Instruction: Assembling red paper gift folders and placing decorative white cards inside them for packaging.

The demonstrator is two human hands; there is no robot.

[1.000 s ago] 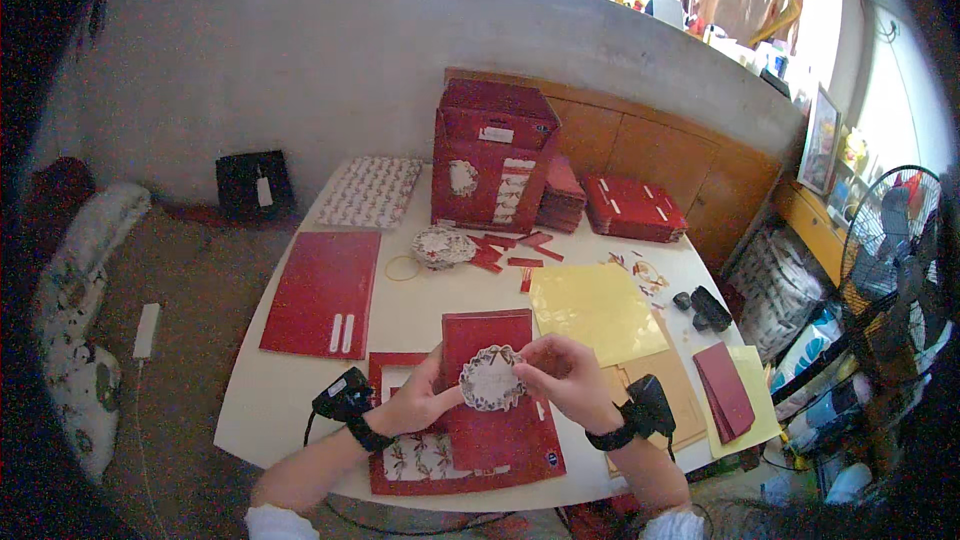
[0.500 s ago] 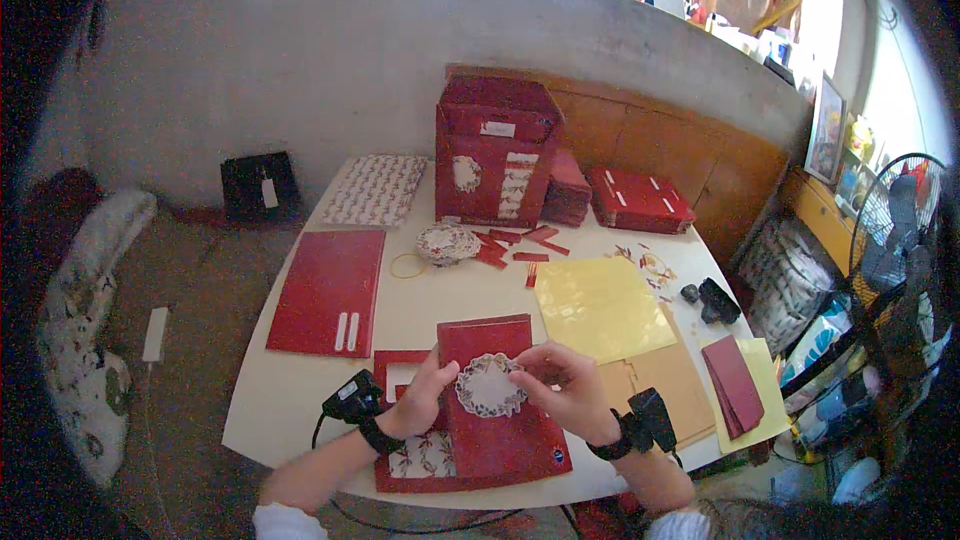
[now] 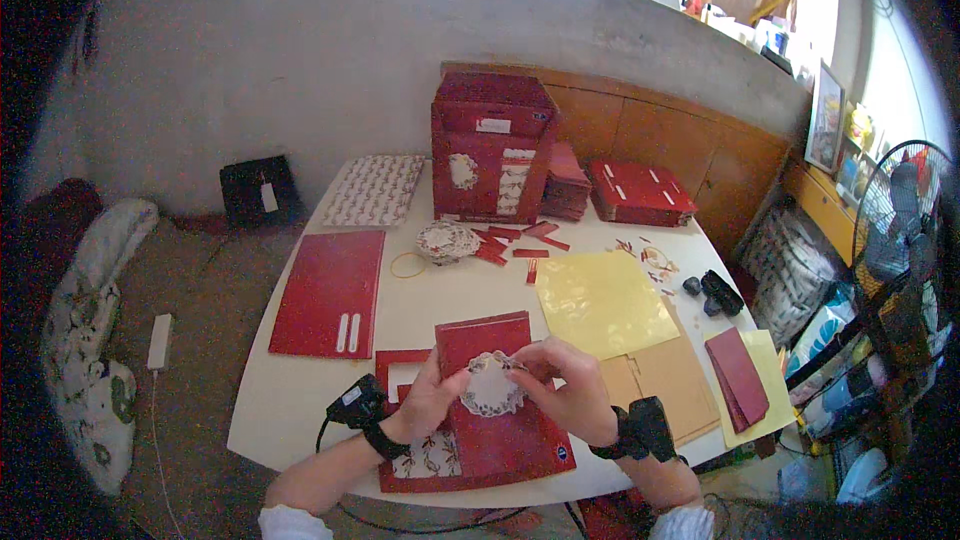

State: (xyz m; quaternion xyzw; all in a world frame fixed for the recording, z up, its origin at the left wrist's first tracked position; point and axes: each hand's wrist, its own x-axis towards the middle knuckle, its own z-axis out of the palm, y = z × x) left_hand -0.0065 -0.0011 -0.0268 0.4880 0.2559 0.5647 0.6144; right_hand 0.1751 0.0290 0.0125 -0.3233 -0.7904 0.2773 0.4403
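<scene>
Cutout (image 3: 494, 386): pale, with a scalloped, leafy rim; it sits between both hands, over the red card (image 3: 492, 440), near the bench's (image 3: 300, 412) front edge. Whether it touches the card, I cannot tell.
Handling: it looks like thin card that could crease, so light pressure at the rim seems best, with the pale middle left untouched.
Steadiness: two opposite holds should check twisting; level thumbs would help it lie flat, square to the card's edges.
Left hand (image 3: 424, 406): comes in from the lower left, thumb reaching right onto the cutout's left rim, other fingers mostly hidden; grip narrow, holding that rim.
Right hand (image 3: 572, 386): comes in from the lower right, wrist bent inward, fingers curled, thumb and fingertip pinching the upper right rim; grip narrow, on the cutout.
Red sheet (image 3: 425, 484): lies under the card, a sprig print showing below the left hand.
Stack (image 3: 446, 242): similar cutouts, farther back.
</scene>
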